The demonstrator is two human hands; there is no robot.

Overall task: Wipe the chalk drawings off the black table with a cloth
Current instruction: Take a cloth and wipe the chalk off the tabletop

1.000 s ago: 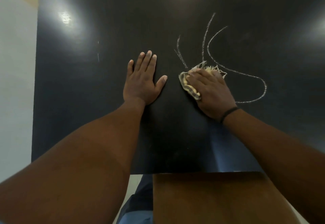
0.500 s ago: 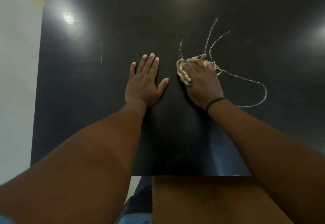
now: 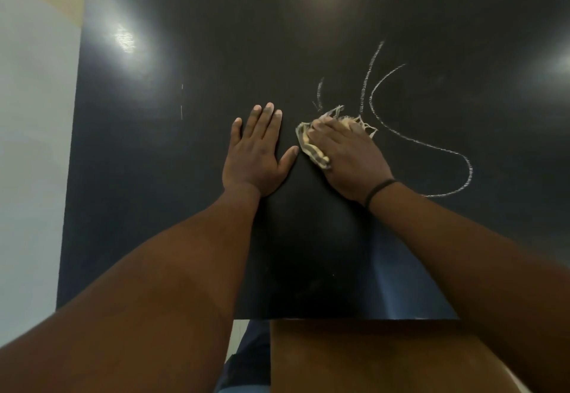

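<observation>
My right hand (image 3: 351, 158) presses a frayed yellowish cloth (image 3: 308, 141) flat onto the black table (image 3: 185, 207), near its middle. Only the cloth's left edge and its loose threads at the far side show from under the fingers. White chalk lines (image 3: 431, 147) curve away to the right of that hand and loop back toward my wrist. Two more strokes rise beyond the cloth, and a short stroke (image 3: 320, 93) stands just left of them. My left hand (image 3: 257, 155) lies flat on the table beside the cloth, fingers spread, holding nothing.
A faint thin chalk mark (image 3: 182, 102) sits on the table's left part. A brown wooden surface (image 3: 370, 358) adjoins the table's near edge. Pale floor (image 3: 27, 145) lies left of the table. Ceiling lights glare on the tabletop at left and right.
My right hand slid the cloth away from me and leftward over the lower ends of the chalk strokes, then came slightly back; the short left stroke is shorter. My left hand stayed put.
</observation>
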